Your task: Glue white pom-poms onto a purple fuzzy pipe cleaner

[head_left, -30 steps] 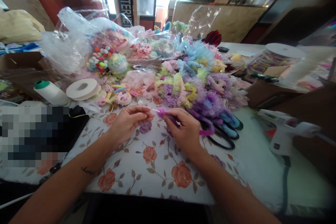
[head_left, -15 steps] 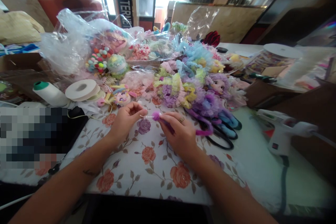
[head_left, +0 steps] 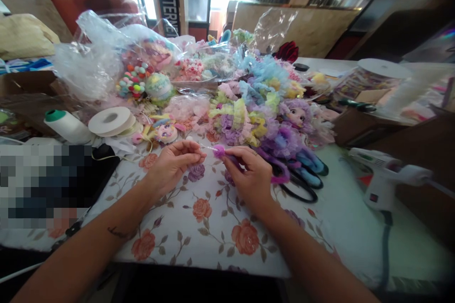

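A purple fuzzy piece (head_left: 219,151), like a bent pipe cleaner, is pinched between the thumb and fingers of my right hand (head_left: 251,175). From its tip a short string of small white beads (head_left: 208,147) runs toward my left hand (head_left: 177,163). My left fingers are closed in a pinch at the far end of that string; the exact contact is too small to see. Both hands are above the floral tablecloth (head_left: 199,232). Just beyond my right hand lie purple and blue fuzzy strips (head_left: 307,170) with black loops.
A heap of pastel ruffles (head_left: 231,118) and doll heads (head_left: 296,114) fills the back. On the left are ribbon spools (head_left: 110,120), a thread cone (head_left: 66,125) and a pixelated area. A glue gun (head_left: 382,177) with a cord stands at right, near a cardboard box (head_left: 423,151).
My right hand has shifted slightly right and up with the purple piece. The bead string now slants upward to the left, and my left hand has moved a little right, its fingers turned inward.
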The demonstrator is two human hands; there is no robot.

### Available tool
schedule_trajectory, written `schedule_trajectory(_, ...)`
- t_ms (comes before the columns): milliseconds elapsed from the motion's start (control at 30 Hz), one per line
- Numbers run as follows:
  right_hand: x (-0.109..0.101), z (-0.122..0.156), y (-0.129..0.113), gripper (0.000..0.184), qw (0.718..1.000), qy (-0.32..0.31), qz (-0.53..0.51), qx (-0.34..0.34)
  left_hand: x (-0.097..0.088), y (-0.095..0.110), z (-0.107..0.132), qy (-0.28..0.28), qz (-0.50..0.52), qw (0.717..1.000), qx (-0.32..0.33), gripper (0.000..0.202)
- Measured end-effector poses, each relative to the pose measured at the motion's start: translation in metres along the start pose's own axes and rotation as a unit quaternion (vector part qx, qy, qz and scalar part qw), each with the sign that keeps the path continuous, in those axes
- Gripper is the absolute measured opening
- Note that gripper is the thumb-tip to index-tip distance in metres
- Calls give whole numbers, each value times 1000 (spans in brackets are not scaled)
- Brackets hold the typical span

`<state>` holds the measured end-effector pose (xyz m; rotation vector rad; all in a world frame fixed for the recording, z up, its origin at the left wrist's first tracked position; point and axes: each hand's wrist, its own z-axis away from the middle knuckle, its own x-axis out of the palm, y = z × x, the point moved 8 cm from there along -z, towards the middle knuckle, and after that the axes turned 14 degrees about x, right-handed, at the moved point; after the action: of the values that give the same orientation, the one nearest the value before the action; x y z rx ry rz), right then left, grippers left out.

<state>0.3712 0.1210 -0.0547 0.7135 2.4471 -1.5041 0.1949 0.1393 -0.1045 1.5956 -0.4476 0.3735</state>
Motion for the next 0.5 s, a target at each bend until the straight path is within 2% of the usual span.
schedule_trajectory(133,0,-1,5,2,1000,-2,-8,24,1,0,0,-5,5,1000,1,16)
schedule_trajectory(367,1,-2,5,2,1000,-3,-5,24,2,-1,2,-13,14,1000,-7,14)
schedule_trajectory(500,0,1,-4,4,1000,5,6,-19,3,-2,2,-10,39,999,-19,15)
